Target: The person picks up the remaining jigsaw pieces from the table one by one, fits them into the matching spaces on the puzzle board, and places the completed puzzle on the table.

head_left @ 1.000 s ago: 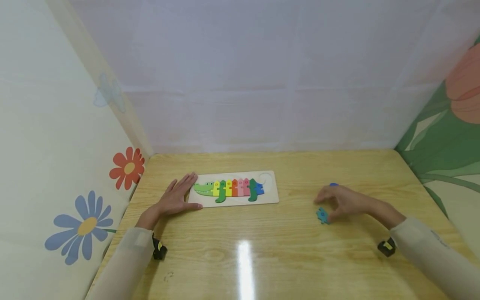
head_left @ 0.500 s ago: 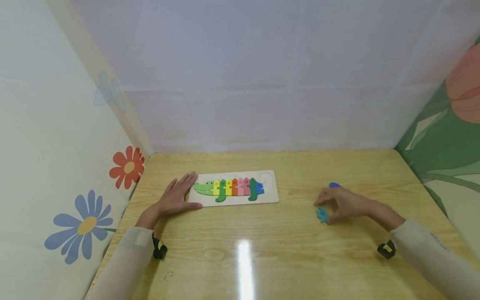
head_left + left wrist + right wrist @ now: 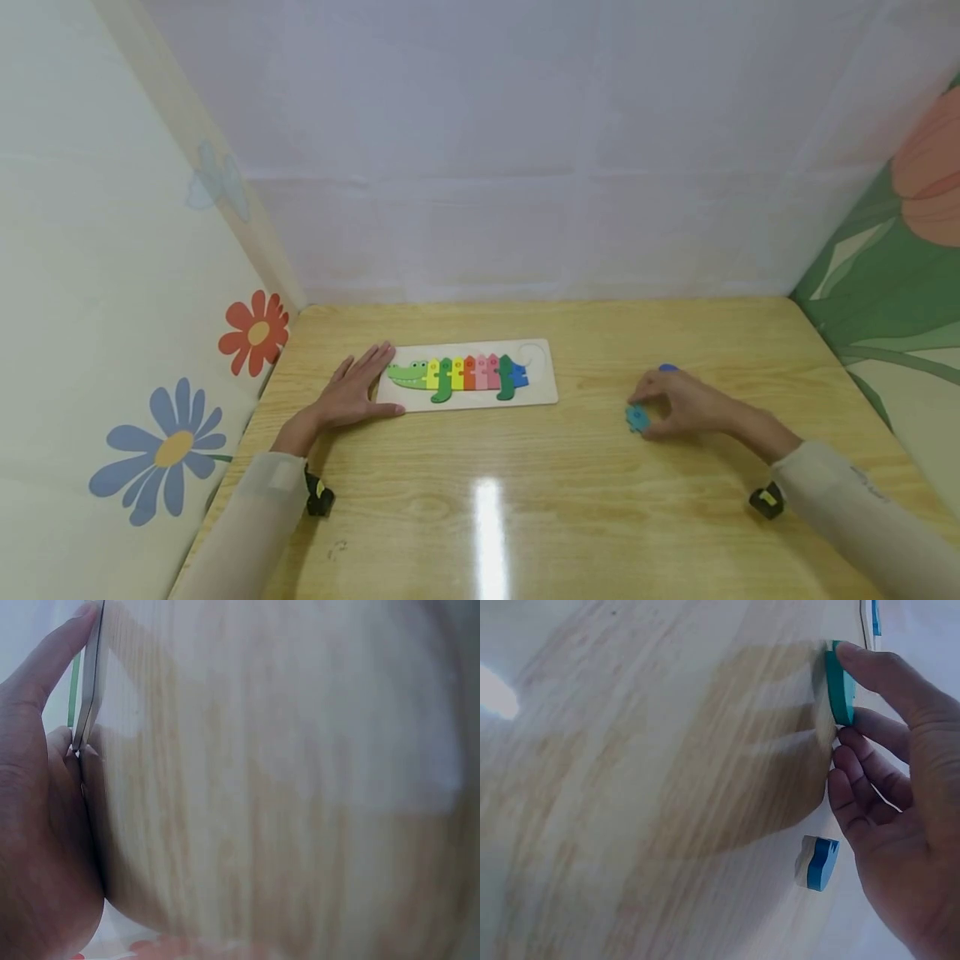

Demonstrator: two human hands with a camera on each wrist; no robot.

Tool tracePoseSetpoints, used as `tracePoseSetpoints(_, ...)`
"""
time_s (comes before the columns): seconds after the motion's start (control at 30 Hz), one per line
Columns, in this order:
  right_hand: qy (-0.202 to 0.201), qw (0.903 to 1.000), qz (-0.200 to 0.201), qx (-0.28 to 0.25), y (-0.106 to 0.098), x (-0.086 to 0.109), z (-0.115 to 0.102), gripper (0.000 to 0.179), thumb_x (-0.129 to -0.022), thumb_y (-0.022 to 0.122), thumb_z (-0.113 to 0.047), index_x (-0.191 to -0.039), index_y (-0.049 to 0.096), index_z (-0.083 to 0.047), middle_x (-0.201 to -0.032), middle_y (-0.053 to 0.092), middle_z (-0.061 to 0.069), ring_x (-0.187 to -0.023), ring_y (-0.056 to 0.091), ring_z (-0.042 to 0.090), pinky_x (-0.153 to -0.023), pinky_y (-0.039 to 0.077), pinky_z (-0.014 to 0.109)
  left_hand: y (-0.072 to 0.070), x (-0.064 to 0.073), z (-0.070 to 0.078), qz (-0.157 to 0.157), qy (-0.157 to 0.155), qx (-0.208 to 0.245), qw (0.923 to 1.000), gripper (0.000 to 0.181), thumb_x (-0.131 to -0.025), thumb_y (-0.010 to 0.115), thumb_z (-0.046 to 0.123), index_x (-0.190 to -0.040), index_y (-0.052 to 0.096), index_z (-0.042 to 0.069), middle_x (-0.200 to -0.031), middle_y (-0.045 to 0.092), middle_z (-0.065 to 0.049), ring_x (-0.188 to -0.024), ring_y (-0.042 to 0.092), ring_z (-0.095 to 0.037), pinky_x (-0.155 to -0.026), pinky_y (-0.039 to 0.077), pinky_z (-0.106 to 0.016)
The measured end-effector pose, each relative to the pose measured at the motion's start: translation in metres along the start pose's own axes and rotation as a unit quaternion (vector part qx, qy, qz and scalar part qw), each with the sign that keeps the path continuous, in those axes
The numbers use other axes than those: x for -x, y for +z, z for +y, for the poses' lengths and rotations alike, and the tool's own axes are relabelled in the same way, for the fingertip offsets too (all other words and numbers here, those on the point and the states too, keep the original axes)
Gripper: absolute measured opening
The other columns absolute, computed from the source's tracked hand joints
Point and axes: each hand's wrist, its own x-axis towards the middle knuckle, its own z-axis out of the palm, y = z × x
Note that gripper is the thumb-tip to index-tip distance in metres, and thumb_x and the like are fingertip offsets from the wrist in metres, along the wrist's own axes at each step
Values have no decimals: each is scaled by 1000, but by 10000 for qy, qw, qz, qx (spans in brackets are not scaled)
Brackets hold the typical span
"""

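Observation:
A pale wooden crocodile puzzle board (image 3: 467, 402) lies at the left middle of the table in the head view, with a green head and several coloured body pieces set in it. My left hand (image 3: 351, 396) rests around its left end, fingers stretched to the back corner and thumb along the front edge. To the right, my right hand (image 3: 686, 404) pinches a teal puzzle piece (image 3: 637, 418) between thumb and index finger; the right wrist view shows this piece (image 3: 841, 684) edge-on. A blue puzzle piece (image 3: 668, 367) lies just behind the right hand, partly hidden by it.
A pale outline of a curled tail (image 3: 535, 357) shows at the board's right end. The wood-grain table (image 3: 585, 500) carries a bright light reflection at its front middle. Cloth walls with printed flowers (image 3: 258, 335) border the back and both sides.
The teal piece, lying by my right fingertips before, is now pinched, turned a little and shifted slightly left and back. My left hand and the board stay where they were.

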Motion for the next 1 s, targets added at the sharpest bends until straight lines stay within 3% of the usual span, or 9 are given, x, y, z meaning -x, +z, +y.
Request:
tracePoseSetpoints(0.4, -163, 9992, 350, 72, 8, -2, -2, 51, -76, 97, -36, -114, 81, -7, -107, 70, -2, -97, 64, 17, -85, 56, 38, 0, 1, 0, 0, 6, 9, 10000, 118, -87, 75, 65, -171, 14, 7, -178, 11, -15, -165, 4, -36, -128, -3, -63)
tracePoseSetpoints(1.0, -114, 9990, 433, 91, 12, -2, -3, 42, -76, 97, -30, -109, 82, -10, -104, 69, -4, -95, 63, 13, -84, 56, 35, 0, 0, 0, -17, -4, 3, 10000, 118, -87, 74, 65, -170, 15, 7, -178, 11, -16, -164, 4, -37, -128, -3, -64)
